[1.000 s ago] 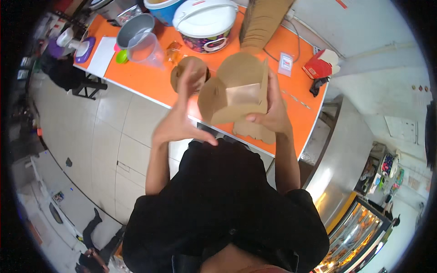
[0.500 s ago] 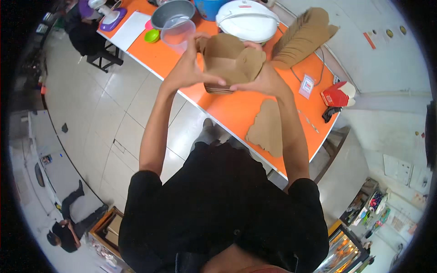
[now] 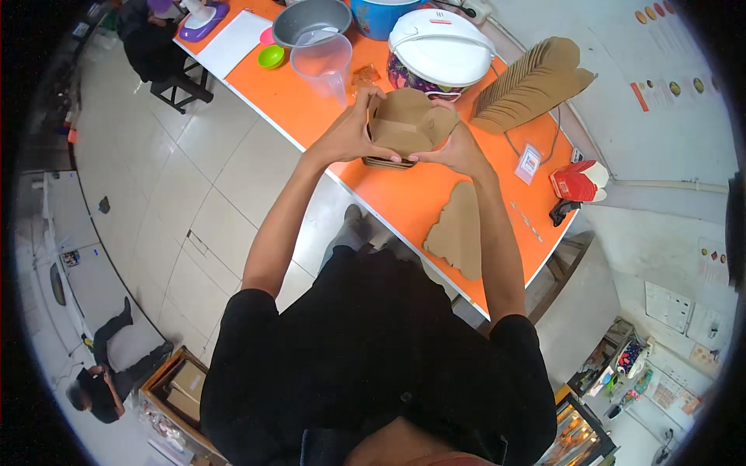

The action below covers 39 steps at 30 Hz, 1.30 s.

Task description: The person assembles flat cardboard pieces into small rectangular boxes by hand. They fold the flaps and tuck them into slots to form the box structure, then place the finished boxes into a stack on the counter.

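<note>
A brown cardboard food box (image 3: 404,138) with its top flaps raised is held between my two hands over the orange table. My left hand (image 3: 351,138) grips its left side, thumb along the near wall and fingers round the back corner. On the opposite side, my right hand (image 3: 460,149) clasps the box the same way, its fingers partly hidden behind the flap. Both thumb tips nearly meet at the near wall. Layered cardboard edges show below the box, like several boxes nested together. A flat brown cardboard blank (image 3: 457,233) lies beside my right forearm.
Behind my hands stand a clear plastic jug (image 3: 322,62), a white-lidded rice cooker (image 3: 440,46), a grey basin (image 3: 311,22) and a green bowl (image 3: 271,57). A long row of nested boxes (image 3: 528,87) leans rightward. A red-and-white carton (image 3: 579,182) sits near the right end.
The box and both hands have gone lower, toward the tabletop, and look smaller. My thumbs stay along the near wall. The whole view has shifted slightly.
</note>
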### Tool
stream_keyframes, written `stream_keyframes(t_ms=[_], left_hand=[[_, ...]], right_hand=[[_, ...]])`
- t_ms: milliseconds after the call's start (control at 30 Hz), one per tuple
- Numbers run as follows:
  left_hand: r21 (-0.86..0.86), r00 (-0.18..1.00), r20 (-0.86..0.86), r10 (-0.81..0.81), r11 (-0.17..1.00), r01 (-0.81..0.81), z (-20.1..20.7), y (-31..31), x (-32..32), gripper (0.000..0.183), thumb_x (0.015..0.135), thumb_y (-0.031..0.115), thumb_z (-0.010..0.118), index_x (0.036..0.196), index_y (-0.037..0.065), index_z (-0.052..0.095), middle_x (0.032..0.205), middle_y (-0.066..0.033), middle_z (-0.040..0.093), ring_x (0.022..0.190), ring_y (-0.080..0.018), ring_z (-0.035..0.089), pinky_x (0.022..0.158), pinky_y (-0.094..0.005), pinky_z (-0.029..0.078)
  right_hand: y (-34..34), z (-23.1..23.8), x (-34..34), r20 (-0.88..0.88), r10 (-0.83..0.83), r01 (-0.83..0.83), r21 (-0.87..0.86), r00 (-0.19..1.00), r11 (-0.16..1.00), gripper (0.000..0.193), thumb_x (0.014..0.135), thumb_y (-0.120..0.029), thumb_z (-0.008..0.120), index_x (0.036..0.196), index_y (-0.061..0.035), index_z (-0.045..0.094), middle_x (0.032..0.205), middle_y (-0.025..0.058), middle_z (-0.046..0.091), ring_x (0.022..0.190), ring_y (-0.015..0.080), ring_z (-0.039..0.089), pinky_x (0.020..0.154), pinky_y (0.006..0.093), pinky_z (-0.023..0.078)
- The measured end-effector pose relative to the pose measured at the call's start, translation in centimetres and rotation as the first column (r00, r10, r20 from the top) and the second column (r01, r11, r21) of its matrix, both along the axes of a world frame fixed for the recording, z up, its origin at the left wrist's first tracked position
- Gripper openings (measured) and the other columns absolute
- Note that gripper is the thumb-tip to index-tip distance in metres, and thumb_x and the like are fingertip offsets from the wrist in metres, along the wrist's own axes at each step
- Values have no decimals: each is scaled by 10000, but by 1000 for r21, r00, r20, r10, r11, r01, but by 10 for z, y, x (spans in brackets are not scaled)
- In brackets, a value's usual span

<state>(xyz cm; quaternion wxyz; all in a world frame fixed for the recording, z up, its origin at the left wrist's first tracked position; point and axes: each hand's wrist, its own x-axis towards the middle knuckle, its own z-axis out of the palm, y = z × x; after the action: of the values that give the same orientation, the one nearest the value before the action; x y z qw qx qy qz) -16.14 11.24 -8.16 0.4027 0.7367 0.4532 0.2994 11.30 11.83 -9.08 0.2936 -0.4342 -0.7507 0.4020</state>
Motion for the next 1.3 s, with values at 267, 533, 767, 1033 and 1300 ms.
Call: stream_keyframes(t_ms=[267,533,767,1033,1300], left_hand=[[129,998,62,33,991,-41,-1,5,-8,1152,591,473,1013,1427,94,317,1396,-218,518,1238,-380,591,982,-487,517],[-45,995,62,75,996,-72,-1,-8,-3,1147,579,473,1016,1422,87,341,1381,-235,549,1264,-400,593,1059,-480,496],[48,996,-42,77,996,-75,0,-18,4,1240,534,477,1029,1463,102,299,1436,-251,524,1311,-427,572,1092,-508,484],[6,999,14,30,1000,-30,-11,-27,-6,1480,507,302,1048,1637,158,103,1521,-242,467,1384,-420,515,1189,-511,411],[-132,990,135,29,991,-11,-12,-21,-13,1339,517,284,1043,1598,155,263,1493,-206,508,1385,-388,524,1192,-521,406]], right_hand=[[3,21,-12,-18,1,-2,-74,1000,997,1155,603,-387,1019,1507,-33,392,1432,147,564,1342,284,551,1114,418,450],[4,4,-10,52,7,-3,-72,999,997,1200,606,-395,1019,1545,-41,360,1506,154,510,1405,298,502,1156,439,429],[8,3,-1,-60,105,-113,-136,993,984,1102,639,-326,1007,1514,-74,387,1490,119,476,1398,270,469,1162,420,399],[22,5,-2,-98,181,-195,-173,979,965,922,690,-265,965,1425,-133,424,1347,52,480,1309,233,475,1119,390,413],[40,-1,9,7,222,-213,-250,975,944,930,697,-303,950,1430,-133,402,1276,53,511,1113,170,541,707,284,456]])
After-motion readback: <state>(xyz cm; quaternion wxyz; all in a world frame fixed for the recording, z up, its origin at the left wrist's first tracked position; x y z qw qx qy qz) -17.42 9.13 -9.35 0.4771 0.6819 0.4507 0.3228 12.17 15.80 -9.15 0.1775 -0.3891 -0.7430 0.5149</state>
